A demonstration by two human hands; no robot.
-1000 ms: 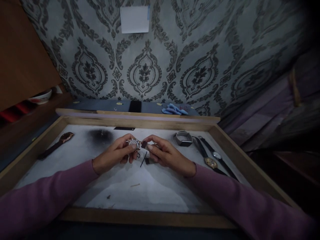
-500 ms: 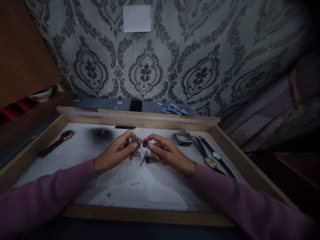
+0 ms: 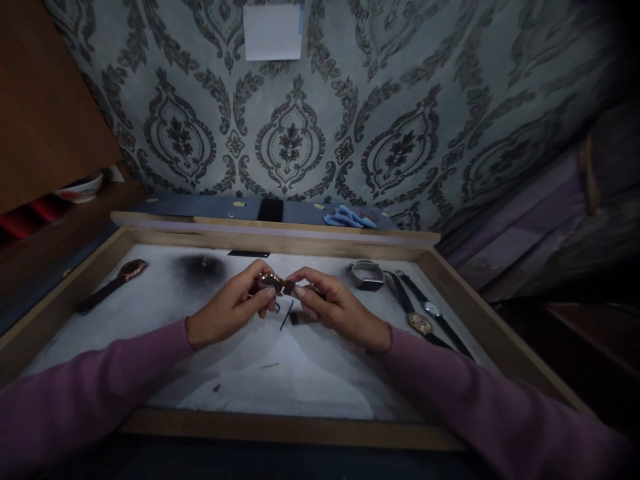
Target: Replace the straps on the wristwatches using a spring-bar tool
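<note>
We can read no text, brand or number. The held watch (image 3: 270, 281) is too dim and small for us; the gold-dialled watch (image 3: 421, 323), the rose-gold watch (image 3: 133, 268) and the white sheet (image 3: 273, 32) give us nothing legible.

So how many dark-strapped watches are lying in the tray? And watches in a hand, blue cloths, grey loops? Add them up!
Lying in the tray, dark-strapped: 3 (copper-coloured watch, gold-coloured watch, silvery watch)
Held watch, in the left hand: 1
Blue cloth: 1
Grey loop: 1
Total: 6
</note>
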